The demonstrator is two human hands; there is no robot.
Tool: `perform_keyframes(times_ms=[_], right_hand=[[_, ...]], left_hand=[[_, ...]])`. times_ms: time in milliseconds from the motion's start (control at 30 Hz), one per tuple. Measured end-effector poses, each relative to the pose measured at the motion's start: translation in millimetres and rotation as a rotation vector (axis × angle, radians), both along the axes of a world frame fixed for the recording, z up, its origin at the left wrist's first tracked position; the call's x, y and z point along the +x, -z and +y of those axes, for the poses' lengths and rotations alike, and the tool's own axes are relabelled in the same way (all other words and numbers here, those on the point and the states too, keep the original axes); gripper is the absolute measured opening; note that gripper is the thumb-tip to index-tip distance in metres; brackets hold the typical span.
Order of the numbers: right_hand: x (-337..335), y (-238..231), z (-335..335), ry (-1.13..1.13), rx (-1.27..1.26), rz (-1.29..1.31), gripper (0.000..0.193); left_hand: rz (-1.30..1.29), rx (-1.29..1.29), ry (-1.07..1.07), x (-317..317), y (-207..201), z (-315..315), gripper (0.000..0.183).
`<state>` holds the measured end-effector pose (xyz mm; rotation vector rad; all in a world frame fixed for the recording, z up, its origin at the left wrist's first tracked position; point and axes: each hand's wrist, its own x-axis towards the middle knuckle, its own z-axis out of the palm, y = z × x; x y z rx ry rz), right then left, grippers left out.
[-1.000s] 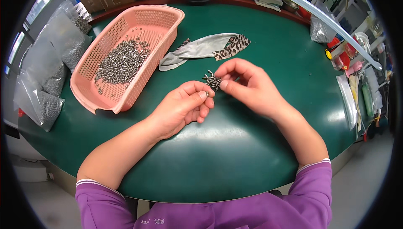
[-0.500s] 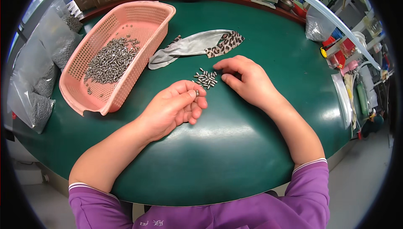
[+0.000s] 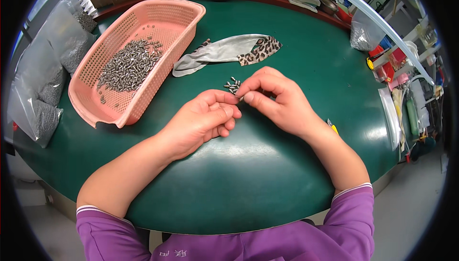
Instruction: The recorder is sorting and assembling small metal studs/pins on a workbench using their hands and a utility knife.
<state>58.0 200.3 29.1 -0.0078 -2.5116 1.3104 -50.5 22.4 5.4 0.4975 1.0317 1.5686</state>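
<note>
Thumb and forefinger of my right hand (image 3: 275, 97) are pinched on a small silvery metal part (image 3: 241, 98), at the tip of my left forefinger. My left hand (image 3: 203, 120) is palm up with its fingers curled and its thumb pressed against them; whatever lies under the thumb is hidden. Just beyond both hands is a small pile of short, shiny metal parts (image 3: 232, 84) on the green table, partly covered by my right fingers. Many similar parts (image 3: 129, 67) lie heaped in a pink perforated plastic basket (image 3: 165, 65) at the left.
A grey cloth with leopard-print ends (image 3: 215, 55) lies beyond the pile. Clear bags of metal parts (image 3: 48, 86) stand along the left edge. A yellow-handled tool (image 3: 333, 126) peeks out beside my right forearm. A white bar (image 3: 377, 19) slants over the right side.
My right hand has moved left to meet my left fingertips, now pinching a metal part. The part seen at my left thumb before is no longer visible there.
</note>
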Motion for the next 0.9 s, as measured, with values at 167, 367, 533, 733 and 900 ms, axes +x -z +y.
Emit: perform_keyframes(times_ms=[167,367,533,733,900], right_hand=[[2.6,2.5,-9.9,-0.083,-0.029,0.031,0.010],[1.6,0.2,-7.8,0.023,-0.018,0.018,0.012],[-1.9,-1.3,11.0,0.194,0.138,-0.020,0.010],[1.2,4.1,15.4,0.197,0.296,-0.144,0.010],[-1.1,12.7,16.6,0.128,0.500,-0.002,0.011]], left_hand=[[0.021,-0.009,0.014,-0.2,1.8,0.3,0.023],[-0.009,0.011,0.025,-1.2,3.3,-0.3,0.016],[-0.022,0.027,0.038,-3.2,6.0,0.8,0.014],[-0.066,0.019,-0.007,-1.1,3.0,0.9,0.018],[-0.076,-0.001,-0.031,-2.7,4.3,0.9,0.024]])
